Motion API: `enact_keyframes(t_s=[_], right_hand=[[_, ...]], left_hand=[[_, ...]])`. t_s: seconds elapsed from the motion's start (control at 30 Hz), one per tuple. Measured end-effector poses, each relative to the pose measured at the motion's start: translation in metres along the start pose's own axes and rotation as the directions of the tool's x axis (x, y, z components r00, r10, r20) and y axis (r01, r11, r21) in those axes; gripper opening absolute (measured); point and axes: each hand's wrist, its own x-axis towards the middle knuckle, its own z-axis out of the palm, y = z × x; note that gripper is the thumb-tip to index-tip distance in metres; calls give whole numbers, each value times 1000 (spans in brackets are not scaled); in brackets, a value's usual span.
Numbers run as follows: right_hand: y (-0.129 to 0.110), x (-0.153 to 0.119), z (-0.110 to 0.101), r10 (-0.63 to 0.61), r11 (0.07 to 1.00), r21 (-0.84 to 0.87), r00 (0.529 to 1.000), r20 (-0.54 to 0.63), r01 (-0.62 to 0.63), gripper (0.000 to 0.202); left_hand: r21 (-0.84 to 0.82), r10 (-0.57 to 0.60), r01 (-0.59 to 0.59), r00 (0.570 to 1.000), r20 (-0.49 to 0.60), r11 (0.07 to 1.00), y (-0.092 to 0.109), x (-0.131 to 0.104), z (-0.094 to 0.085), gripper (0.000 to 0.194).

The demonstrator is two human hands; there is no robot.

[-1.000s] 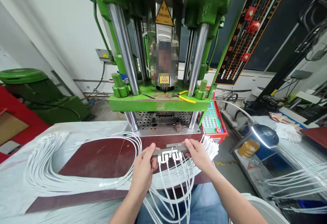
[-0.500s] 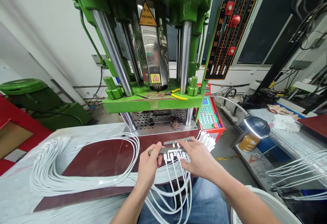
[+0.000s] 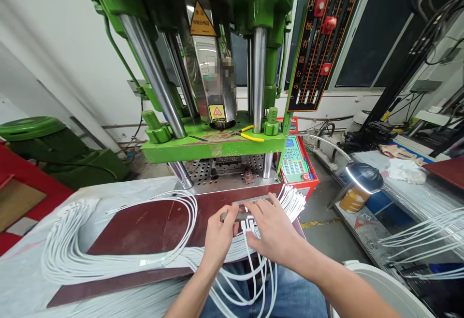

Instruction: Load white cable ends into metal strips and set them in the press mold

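My left hand (image 3: pixel 219 235) pinches the left end of a grey metal bar (image 3: pixel 240 216) between thumb and fingers. Several white cable ends with plugs (image 3: pixel 249 224) sit in a row along this bar, their cables looping down over my lap. My right hand (image 3: pixel 272 225) is closed over the right part of the row, its thumb on the near side and its fingers on the far side. It hides the plugs beneath it. Just beyond lies a second grey bar (image 3: pixel 267 198), partly covered by my right fingers.
A bundle of white cables (image 3: pixel 105 264) lies coiled on a brown board (image 3: pixel 141 226). Behind it stands a green press (image 3: pixel 213 150) with yellow-handled pliers (image 3: pixel 250 135) on its plate. A red control panel (image 3: pixel 297 161) is at its right. A white bin (image 3: pixel 377 284) stands at lower right.
My left hand has shifted right, nearer my right hand. My right hand now covers more of the plugs, and fewer show between the hands. The view has turned slightly.
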Motion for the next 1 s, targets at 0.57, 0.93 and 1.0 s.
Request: enact_keyframes(t_s=[0.57,0.93,1.0], right_hand=[[152,-175,-41,745,667,-186,646,168,-721,29],[78,-94,-38,435,818,342,886,158,-462,37],[62,-65,-27,305,854,381,934,188,-355,33]], left_hand=[[3,-91,92,986,137,996,-10,-4,5,34],[78,-55,27,924,379,997,3,-6,44,39],[59,-42,22,927,373,998,8,-4,44,40]])
